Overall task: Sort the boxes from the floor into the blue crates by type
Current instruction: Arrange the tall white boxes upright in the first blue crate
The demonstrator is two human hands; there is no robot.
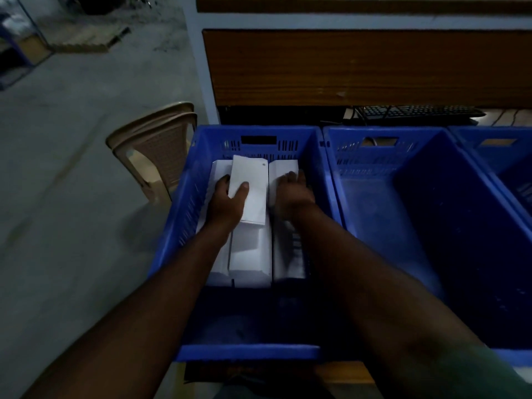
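head view. both my arms reach into the left blue crate [184, 203]. my left hand [230, 197] grips a white box [250, 191] by its near left corner, thumb curled over the top face and fingers wrapped round the left edge. the box sits raised above the white boxes already packed in rows [250, 254] on the crate floor, tilted a little off their line. my right hand [292, 188] lies on the right-hand row, fingers pointing away from me; it is blurred, so i cannot tell whether the fingers are flat or curled over the box edge.

handling, as judged: the box looks like light, stiff card with smooth faces. one hand lifts it without visible strain. the smooth face may slip under a thumb alone, so the sound hold is across the narrow width, thumb on top and fingers under or along the edge, near one end. corners would likely dent if pressed hard.

orientation: the held box is long and flat, its long axis running away from me toward the crate's far wall [259, 145], near parallel with the packed rows, far end swung slightly left. a small mark shows near its far right corner.

the middle blue crate [334, 168] stands just beside, with no boxes visible inside.
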